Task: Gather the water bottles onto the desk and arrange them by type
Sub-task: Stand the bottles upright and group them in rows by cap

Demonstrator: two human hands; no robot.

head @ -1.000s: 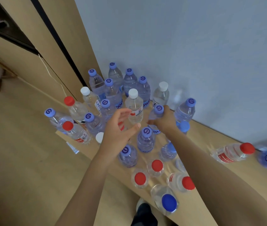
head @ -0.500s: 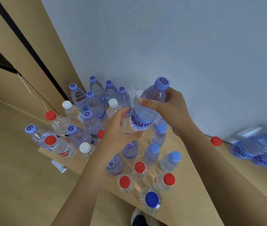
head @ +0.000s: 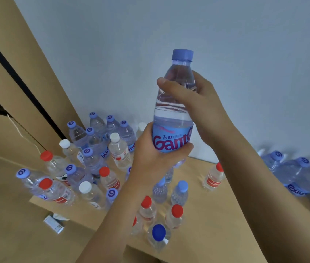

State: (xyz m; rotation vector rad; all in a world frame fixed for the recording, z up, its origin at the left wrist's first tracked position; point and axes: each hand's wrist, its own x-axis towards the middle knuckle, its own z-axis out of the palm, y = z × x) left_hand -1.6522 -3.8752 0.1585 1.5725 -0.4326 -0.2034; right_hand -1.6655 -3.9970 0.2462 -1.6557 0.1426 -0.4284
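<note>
I hold a large blue-capped bottle [head: 175, 111] with a light-blue label upright, high above the desk [head: 203, 215]. My right hand [head: 194, 99] grips its upper body, and my left hand [head: 154, 149] grips it around the label. Below, several bottles stand on the wooden desk: blue-capped ones [head: 91, 158] crowd the far left corner, mixed with white-capped [head: 119, 150] and red-capped ones [head: 55, 192]. Small red-capped bottles [head: 175, 215] and small blue-capped ones [head: 179, 192] stand nearer me. One red-capped bottle [head: 213, 177] stands apart to the right.
More large blue-capped bottles [head: 292, 173] lie blurred at the far right of the desk. A grey wall [head: 169, 35] backs the desk, and wooden panels [head: 17, 63] rise at the left. A small box [head: 53, 224] lies on the floor by the desk's left edge.
My right hand lifted the large blue-capped bottle out of the cluster and raised it. My left hand rose and took hold of its label.
</note>
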